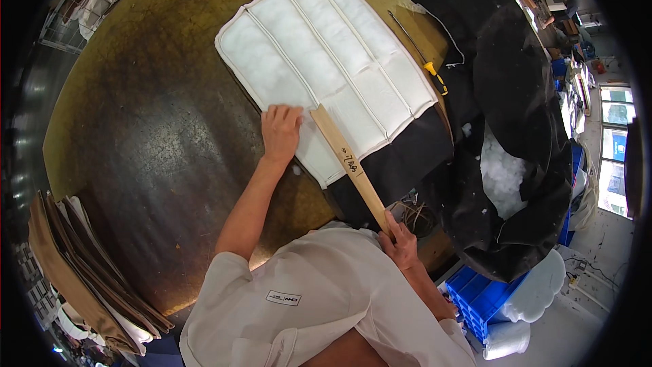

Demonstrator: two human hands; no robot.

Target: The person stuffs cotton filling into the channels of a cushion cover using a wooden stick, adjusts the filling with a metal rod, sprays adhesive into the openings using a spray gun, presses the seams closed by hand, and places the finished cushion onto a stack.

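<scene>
One white quilted panel (272, 47) lay ahead of both hands, one wooden slat (333, 137) across its near part.
Left hand (280, 132): fingers bent on the panel's left edge, just left of the slat's far tip; could not tell whether the fabric was pinched. Right hand (402, 245): closed round the slat's near end, off the panel. Count: four channels, three inner seams; one black cloth (414, 156) under the panel, ahead of the right hand; one yellow-handled screwdriver (431, 69), farther beyond that hand; one open black fabric sack (506, 47) to its right, white fibre fill (502, 170) inside. One stack of brown fabric pieces (81, 272), number uncertain, lay well left of the left hand.
</scene>
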